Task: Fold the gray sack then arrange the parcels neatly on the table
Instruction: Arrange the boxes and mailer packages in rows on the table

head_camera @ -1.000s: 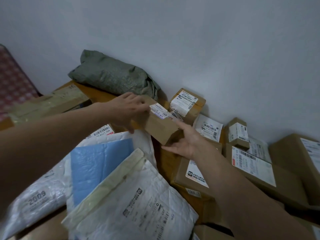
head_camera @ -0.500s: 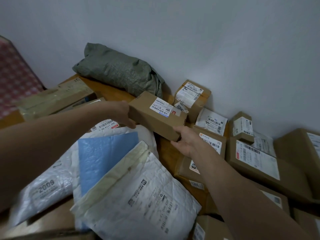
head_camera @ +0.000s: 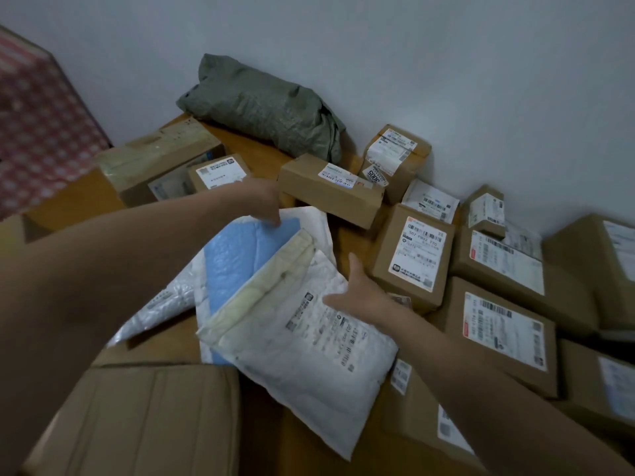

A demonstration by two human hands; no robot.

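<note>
Pale wall meets a wooden table point(head_camera: 245, 147) crowded with parcels. The gray sack point(head_camera: 261, 108) lies bundled against the wall at 11 o'clock, its long axis running from 10 to 4 o'clock. A labelled brown box point(head_camera: 330, 192) sits just beside its lower end on the same slant. At centre, the left hand point(head_camera: 263, 201) bends its fingertips onto the top edge of a blue mailer point(head_camera: 237, 259); whether they pinch it cannot be told. The right hand point(head_camera: 359, 293) lies released, fingers straight, on a white padded mailer point(head_camera: 309, 359) whose flap end points to 10 o'clock. Cardboard parcels point(head_camera: 501, 334) fill the table from 1 to 5 o'clock.
</note>
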